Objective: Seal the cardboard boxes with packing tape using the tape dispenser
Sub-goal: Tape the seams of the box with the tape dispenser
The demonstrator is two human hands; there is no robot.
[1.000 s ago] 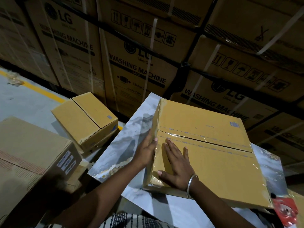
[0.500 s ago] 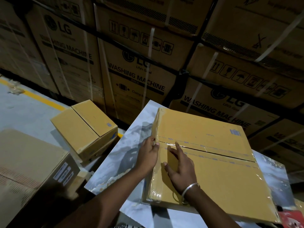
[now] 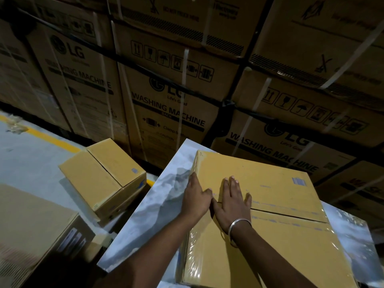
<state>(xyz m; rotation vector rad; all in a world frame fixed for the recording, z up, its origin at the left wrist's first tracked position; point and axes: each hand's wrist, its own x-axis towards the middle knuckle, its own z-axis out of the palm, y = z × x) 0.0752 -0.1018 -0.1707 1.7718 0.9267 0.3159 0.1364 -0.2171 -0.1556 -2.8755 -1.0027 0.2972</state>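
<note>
On the marbled table, both hands press flat on the taped box: left hand at its left edge, right hand over the seam. Probably light, stiff, tape-slick; grip opposite edges.

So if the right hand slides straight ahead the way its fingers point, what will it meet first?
The right hand lies flat on the box, fingers pointing to its far edge. The lid ahead looks bare, so it would probably reach that edge first, then the stacked washing machine cartons behind; depth there is unclear.
</note>
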